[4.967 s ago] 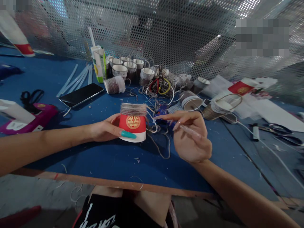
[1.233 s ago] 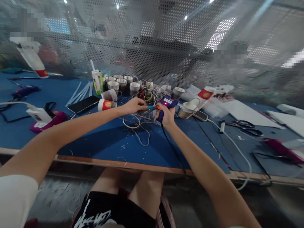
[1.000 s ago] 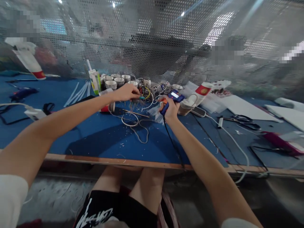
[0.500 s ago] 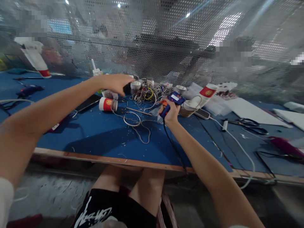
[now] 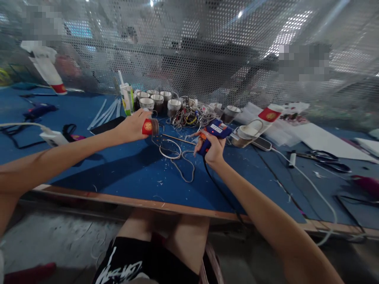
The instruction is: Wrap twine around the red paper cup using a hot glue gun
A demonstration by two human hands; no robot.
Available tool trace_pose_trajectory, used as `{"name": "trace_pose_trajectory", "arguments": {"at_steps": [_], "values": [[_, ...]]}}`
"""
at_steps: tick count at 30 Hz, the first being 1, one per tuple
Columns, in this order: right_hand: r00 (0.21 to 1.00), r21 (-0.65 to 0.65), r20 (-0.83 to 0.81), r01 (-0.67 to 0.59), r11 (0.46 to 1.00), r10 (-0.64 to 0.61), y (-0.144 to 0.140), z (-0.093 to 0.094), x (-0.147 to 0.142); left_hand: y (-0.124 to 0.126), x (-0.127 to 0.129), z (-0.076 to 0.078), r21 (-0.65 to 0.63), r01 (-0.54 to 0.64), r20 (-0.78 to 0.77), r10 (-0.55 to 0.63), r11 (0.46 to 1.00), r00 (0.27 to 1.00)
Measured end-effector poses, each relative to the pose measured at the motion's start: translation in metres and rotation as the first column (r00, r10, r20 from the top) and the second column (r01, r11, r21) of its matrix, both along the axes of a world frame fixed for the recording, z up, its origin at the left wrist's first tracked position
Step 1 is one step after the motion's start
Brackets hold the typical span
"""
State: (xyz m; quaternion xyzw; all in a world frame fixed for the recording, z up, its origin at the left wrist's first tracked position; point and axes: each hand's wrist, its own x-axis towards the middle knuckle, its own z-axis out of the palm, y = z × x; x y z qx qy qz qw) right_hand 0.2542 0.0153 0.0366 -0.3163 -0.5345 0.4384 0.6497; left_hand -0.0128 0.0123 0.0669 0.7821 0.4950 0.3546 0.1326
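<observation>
Now left hand (image 5: 132,125) fingers grip one red cup (image 5: 149,127); right hand (image 5: 211,149) clasps one glue gun (image 5: 213,133).

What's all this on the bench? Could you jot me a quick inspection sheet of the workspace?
Surface: blue table, littered with scraps.
Job's things: red cup; blue glue gun, red light on.
Clutter: row of cups, carton, phone, scissors.
Hands: left hand grips the red cup on its side; right hand grips the glue gun.
Cables: black cord from the gun over the table edge; white cable; loose string loops.
Surroundings: perforated screen behind the table.
</observation>
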Motion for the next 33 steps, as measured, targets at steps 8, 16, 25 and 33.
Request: {"name": "trace_pose_trajectory", "arguments": {"at_steps": [8,16,25,33], "values": [[0.998,0.032,0.067,-0.02,0.999,0.018,-0.007,-0.006,-0.004,-0.008,0.003,-0.018,0.334,-0.062,-0.074,0.091,0.941,0.993],[0.996,-0.024,0.034,-0.081,0.996,0.082,-0.014,-0.003,-0.007,-0.008,0.026,-0.062,-0.174,0.06,0.63,0.065,0.983,0.774],[0.925,-0.157,0.288,-0.212,0.965,0.25,-0.039,-0.012,-0.006,-0.019,0.036,-0.068,-0.409,0.263,0.79,0.194,0.874,0.582],[0.818,-0.192,0.542,-0.101,0.976,0.191,-0.045,-0.012,-0.006,-0.03,0.039,-0.062,-0.429,0.279,0.76,0.175,0.859,0.626]]}}
